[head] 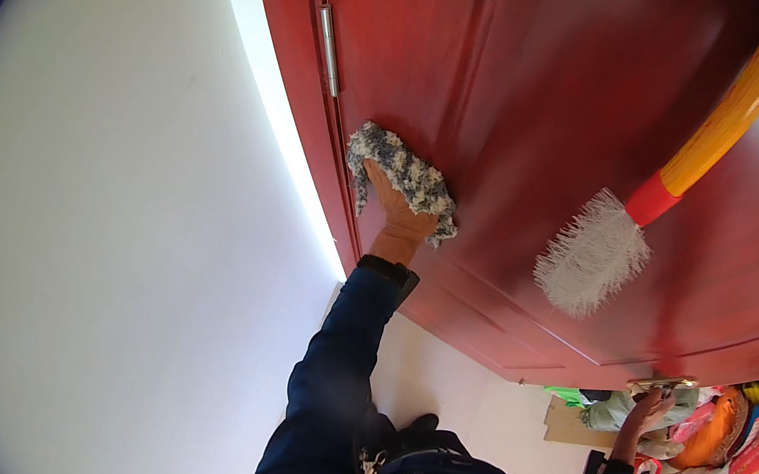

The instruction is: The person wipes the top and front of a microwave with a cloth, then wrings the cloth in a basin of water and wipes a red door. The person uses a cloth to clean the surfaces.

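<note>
My left hand (pixel 396 207) presses a fluffy grey-and-white cloth (pixel 414 174) flat against a red panelled door (pixel 552 92), close to its hinge edge. At the door's opposite edge, low in the view, my right hand (pixel 650 410) is at the brass-coloured door handle (pixel 663 383), with its fingers closed on it. A brush with white bristles (pixel 592 256) and a yellow handle (pixel 731 114) with a red collar shows at the right, in front of the door; what holds it is out of view.
A metal hinge (pixel 331 51) joins the door to its red frame. A pale wall (pixel 122 244) fills the left side. Beyond the handle, colourful bags (pixel 711 433) and a piece of cardboard (pixel 573 425) lie on the light floor (pixel 482 409).
</note>
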Demonstrator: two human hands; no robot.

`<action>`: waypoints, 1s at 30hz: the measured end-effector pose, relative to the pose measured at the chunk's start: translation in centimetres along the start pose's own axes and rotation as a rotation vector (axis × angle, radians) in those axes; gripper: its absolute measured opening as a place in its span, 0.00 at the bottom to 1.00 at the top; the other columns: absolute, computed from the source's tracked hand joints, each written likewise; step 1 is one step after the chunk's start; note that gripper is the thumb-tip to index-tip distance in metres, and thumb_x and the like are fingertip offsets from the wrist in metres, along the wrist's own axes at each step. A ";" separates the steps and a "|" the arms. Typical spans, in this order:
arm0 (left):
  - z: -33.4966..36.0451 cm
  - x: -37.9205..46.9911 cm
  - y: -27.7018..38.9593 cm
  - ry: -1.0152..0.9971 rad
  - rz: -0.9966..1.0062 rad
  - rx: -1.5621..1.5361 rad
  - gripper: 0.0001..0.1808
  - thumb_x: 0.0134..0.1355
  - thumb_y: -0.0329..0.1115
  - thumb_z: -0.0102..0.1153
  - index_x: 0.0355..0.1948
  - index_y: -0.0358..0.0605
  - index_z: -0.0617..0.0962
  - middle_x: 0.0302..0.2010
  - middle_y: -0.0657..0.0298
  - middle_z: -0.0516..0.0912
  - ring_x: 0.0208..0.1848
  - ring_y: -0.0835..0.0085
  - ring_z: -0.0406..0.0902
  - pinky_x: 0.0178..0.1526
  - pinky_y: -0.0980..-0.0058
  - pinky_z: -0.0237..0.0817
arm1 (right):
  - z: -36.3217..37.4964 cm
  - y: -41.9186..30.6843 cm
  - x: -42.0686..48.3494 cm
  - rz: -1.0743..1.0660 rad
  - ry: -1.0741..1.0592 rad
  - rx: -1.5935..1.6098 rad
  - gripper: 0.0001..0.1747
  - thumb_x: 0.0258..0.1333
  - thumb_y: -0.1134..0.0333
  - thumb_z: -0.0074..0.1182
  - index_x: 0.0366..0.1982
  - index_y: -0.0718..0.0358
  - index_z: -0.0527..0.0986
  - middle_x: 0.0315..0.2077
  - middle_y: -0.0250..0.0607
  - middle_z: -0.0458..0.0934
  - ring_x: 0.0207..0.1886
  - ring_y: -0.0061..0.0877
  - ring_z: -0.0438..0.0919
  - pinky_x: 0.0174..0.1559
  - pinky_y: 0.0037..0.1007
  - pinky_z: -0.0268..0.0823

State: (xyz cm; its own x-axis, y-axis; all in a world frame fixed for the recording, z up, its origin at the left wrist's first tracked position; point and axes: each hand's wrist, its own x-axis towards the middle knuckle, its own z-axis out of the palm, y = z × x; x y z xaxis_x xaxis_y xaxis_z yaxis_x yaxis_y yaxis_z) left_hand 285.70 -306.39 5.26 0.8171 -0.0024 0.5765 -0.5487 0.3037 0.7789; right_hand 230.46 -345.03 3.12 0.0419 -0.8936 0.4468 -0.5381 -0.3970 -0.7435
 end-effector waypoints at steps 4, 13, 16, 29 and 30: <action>-2.1 2.6 2.5 -0.004 0.487 0.580 0.56 0.51 0.49 0.69 0.74 0.28 0.59 0.75 0.30 0.54 0.75 0.25 0.48 0.75 0.32 0.37 | 0.3 2.6 0.4 -0.097 0.053 -0.074 0.34 0.70 0.49 0.46 0.60 0.74 0.67 0.50 0.69 0.76 0.46 0.56 0.79 0.48 0.49 0.72; -4.0 15.6 13.4 0.309 0.926 1.044 0.47 0.52 0.37 0.66 0.68 0.22 0.60 0.68 0.30 0.62 0.71 0.27 0.56 0.75 0.33 0.40 | 0.2 6.3 2.1 -0.158 0.157 -0.066 0.33 0.69 0.48 0.49 0.57 0.74 0.71 0.44 0.64 0.79 0.40 0.51 0.79 0.43 0.46 0.73; -4.9 14.4 10.4 0.293 0.893 1.219 0.26 0.62 0.33 0.57 0.62 0.35 0.76 0.61 0.46 0.77 0.64 0.41 0.70 0.75 0.40 0.48 | -0.1 7.3 2.9 -0.088 0.125 0.075 0.32 0.67 0.50 0.51 0.56 0.73 0.74 0.46 0.60 0.80 0.41 0.45 0.80 0.41 0.40 0.74; -8.2 9.8 1.6 0.248 0.671 0.883 0.50 0.61 0.40 0.59 0.74 0.24 0.48 0.74 0.30 0.52 0.75 0.32 0.49 0.79 0.45 0.36 | -4.2 -2.2 2.9 -0.313 0.140 0.062 0.30 0.74 0.55 0.48 0.67 0.68 0.67 0.60 0.53 0.71 0.59 0.40 0.74 0.56 0.37 0.70; -8.3 10.4 1.7 0.240 0.686 0.907 0.50 0.60 0.40 0.59 0.74 0.22 0.48 0.74 0.29 0.51 0.75 0.31 0.49 0.79 0.45 0.35 | -4.3 -3.6 2.4 -0.409 0.171 -0.015 0.29 0.74 0.54 0.46 0.66 0.68 0.68 0.59 0.54 0.72 0.60 0.40 0.74 0.59 0.39 0.69</action>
State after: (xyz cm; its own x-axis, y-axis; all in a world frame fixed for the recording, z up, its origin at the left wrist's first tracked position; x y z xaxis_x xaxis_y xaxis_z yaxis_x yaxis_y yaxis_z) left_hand 294.70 -297.98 10.53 0.2583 0.1081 0.9600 -0.7350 -0.6229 0.2679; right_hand 228.90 -344.81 8.96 0.1146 -0.6153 0.7799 -0.5184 -0.7068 -0.4814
